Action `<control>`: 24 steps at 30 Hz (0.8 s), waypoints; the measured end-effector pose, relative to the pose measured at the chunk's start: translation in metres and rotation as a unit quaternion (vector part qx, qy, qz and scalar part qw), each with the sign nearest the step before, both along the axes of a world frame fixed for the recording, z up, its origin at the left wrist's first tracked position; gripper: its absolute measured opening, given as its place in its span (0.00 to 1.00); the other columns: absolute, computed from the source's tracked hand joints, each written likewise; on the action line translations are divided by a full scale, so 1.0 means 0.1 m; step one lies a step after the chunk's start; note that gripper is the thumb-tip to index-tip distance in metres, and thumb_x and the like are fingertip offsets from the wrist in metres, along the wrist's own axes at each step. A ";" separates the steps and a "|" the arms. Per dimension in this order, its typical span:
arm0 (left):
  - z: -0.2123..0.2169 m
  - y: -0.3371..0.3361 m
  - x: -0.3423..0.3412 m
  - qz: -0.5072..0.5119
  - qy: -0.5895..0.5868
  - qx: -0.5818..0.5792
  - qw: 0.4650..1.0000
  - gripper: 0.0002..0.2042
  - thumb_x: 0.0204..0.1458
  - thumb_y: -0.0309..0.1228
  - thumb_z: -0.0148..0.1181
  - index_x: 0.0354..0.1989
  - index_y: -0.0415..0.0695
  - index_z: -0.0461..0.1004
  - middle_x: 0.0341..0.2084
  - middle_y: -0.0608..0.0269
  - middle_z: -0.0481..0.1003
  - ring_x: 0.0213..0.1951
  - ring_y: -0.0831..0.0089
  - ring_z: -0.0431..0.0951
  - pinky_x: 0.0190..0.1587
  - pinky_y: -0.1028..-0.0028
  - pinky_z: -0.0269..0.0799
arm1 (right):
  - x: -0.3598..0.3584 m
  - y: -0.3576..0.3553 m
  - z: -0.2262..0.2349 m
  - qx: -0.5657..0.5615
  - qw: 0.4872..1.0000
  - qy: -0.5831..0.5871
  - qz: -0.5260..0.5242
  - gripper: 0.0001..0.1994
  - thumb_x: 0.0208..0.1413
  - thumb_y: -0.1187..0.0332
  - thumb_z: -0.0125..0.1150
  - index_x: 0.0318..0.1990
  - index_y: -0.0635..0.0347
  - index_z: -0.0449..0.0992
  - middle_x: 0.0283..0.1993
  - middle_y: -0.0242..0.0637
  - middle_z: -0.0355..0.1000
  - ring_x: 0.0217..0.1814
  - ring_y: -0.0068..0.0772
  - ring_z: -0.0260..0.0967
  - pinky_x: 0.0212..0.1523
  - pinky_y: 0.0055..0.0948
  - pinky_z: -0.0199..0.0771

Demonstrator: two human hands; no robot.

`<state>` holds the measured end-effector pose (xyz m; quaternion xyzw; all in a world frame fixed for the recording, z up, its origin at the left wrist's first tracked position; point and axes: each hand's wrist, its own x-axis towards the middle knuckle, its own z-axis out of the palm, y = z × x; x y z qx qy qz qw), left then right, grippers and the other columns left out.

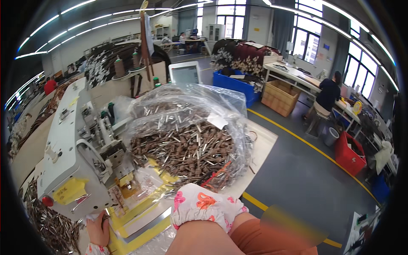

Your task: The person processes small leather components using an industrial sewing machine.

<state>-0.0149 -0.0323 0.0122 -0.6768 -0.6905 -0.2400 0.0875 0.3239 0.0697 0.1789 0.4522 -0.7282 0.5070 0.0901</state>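
At the lower left, my left hand [97,230] is beside and partly behind the head of a white sewing machine [68,170]. Its fingers look curled together near a small whitish bit, and the machine hides their tips. A floral oversleeve [208,207] covers part of my right arm in front of the work table. My right hand itself cannot be made out. Beyond that arm, a clear plastic bag [187,95] lies open around a heap of brown cord pieces with shiny metal tips [182,148]. Yellow-edged plates [140,225] lie between the machine and the oversleeve.
More tipped cord pieces [51,216] lie left of the machine. Behind the bag stand a screen [185,73] and thread cones [120,68]. Across the aisle are a blue bin [233,85], a wooden crate [278,98], a red bin [349,155] and a seated person [329,93].
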 end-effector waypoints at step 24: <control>-0.08 0.01 -0.14 -0.012 0.014 0.016 1.000 0.18 0.44 0.31 0.57 0.46 0.45 0.73 0.30 0.44 0.72 0.37 0.47 0.68 0.40 0.56 0.63 | -0.54 0.20 0.24 -0.195 0.966 0.104 0.134 0.18 0.59 0.62 0.48 0.29 0.72 0.74 0.35 0.51 0.71 0.31 0.43 0.69 0.32 0.33 0.68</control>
